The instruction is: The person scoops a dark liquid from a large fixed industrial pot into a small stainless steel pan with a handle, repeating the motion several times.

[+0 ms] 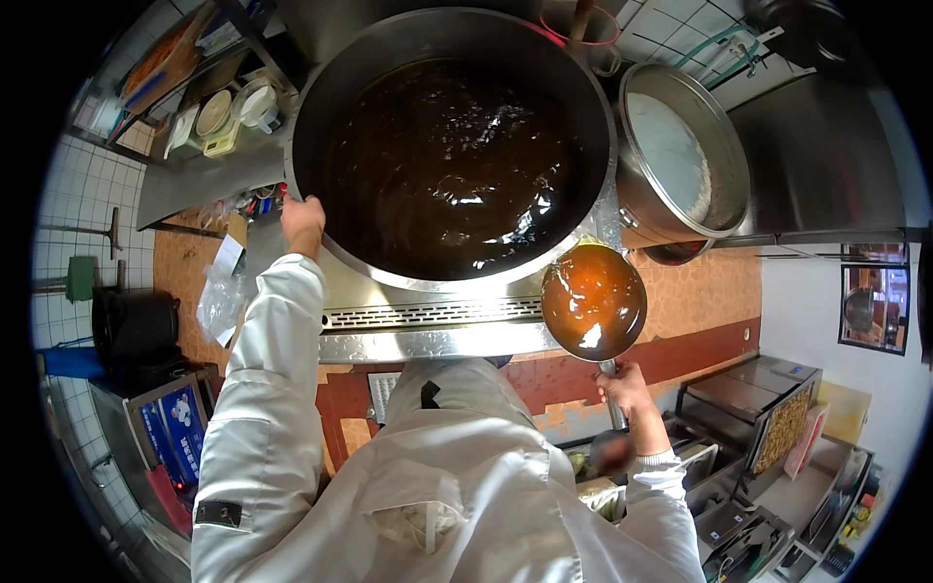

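Note:
A large dark wok point(430, 285) of dark brown liquid point(444, 146) sits on a steel stove in front of me. My left hand point(302, 222) is closed on its rim at the near left. Out at the right, my right hand point(627, 386) grips the metal handle of a big ladle point(617, 417), which ends in a dark knob. Amber-brown liquid point(594, 299) with a shiny surface fills much of the ladle's bowl. The bowl appears beside the wok's near right rim; whether they touch, I cannot tell.
A tall steel pot point(725, 153) with pale liquid stands right of the wok. The stove's slotted front edge point(437, 313) lies before my waist. At the left, a steel counter point(211, 182) bears bowls and a kitchen scale point(221, 142). A plastic bag point(221, 299) lies below it.

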The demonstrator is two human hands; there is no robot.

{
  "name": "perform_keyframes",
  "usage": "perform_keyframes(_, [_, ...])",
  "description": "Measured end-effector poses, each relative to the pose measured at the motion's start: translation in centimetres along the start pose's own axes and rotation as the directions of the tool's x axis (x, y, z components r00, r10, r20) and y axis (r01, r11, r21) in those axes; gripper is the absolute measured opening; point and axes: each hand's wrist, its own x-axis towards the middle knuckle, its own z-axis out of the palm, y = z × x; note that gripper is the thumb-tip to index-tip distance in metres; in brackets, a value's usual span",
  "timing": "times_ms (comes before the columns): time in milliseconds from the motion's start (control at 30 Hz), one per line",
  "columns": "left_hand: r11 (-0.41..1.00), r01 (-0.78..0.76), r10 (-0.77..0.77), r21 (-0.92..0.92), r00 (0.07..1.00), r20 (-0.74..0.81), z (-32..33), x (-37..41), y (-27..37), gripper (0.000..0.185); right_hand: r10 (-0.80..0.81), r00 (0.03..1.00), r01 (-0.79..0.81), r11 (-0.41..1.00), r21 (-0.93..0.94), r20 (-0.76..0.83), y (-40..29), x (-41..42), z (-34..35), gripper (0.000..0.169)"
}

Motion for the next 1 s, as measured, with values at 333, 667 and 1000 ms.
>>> perform_keyframes(333, [0.997,0.025,-0.023,-0.078,0.999,0.027,-0.5,-0.9,0.6,0.047,0.060,0.998,-0.060,0.998,0.010,0.012,-0.1,-1.6,3.7,0.016])
perform_keyframes(667, [0.948,0.017,0.011,-0.316,0.996,0.088,0.9,-0.2,-0.6,0.053,0.186,0.979,-0.178,0.979,-0.104,0.078,-1.2,-3.6,8.8,0.010])
perform_keyframes(1000, [0.686,0.212,0.382,-0.696,0.709,0.593,2.2,-8.4,-21.4,0.044,0.315,0.894,-0.296,0.949,-0.110,0.318,-4.5,-6.5,15.0,0.017])
